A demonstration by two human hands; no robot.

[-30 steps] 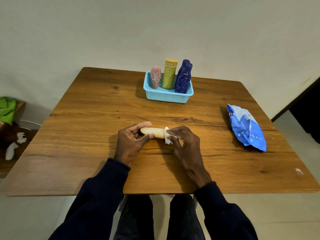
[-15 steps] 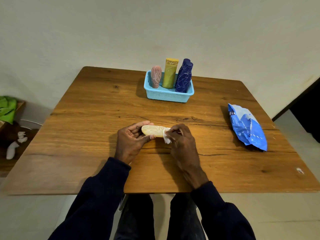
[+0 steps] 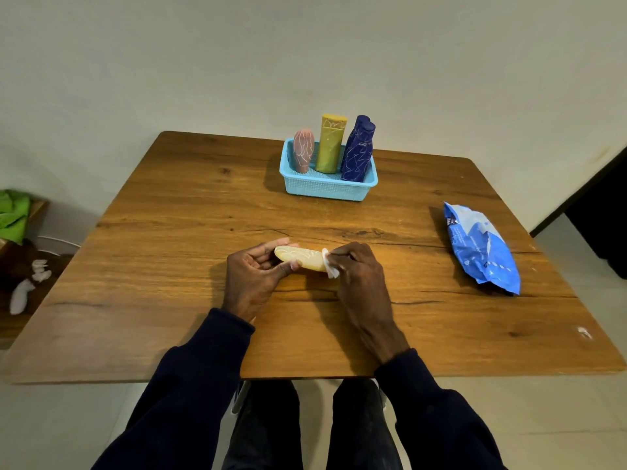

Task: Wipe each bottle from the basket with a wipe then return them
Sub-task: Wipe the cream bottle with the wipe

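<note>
The person is wiping one bottle, so the cleaning step is under way. The left hand point(image 3: 252, 276) is gripping the pale yellow bottle point(image 3: 298, 257) by one end, fingers and thumb curled round it, holding it sideways low over the tabletop point(image 3: 169, 266) near the front edge. The right hand point(image 3: 359, 276) is pinching a small white wipe point(image 3: 330, 266) against the bottle's other end, fingers bent over it. The bottle is looking smooth and rounded, with faint squiggles; the wipe is looking thin and crumpled. Next, I judge, the wipe needs drawing along the unwiped surface as the bottle is turned. Then the bottle goes back into the light blue mesh basket point(image 3: 325, 189) at the far side, where a pink bottle point(image 3: 303, 150), a mustard bottle point(image 3: 330, 144) and a dark blue bottle point(image 3: 358, 152) are standing upright. A crinkly blue packet point(image 3: 481, 249) is lying to the right.
</note>
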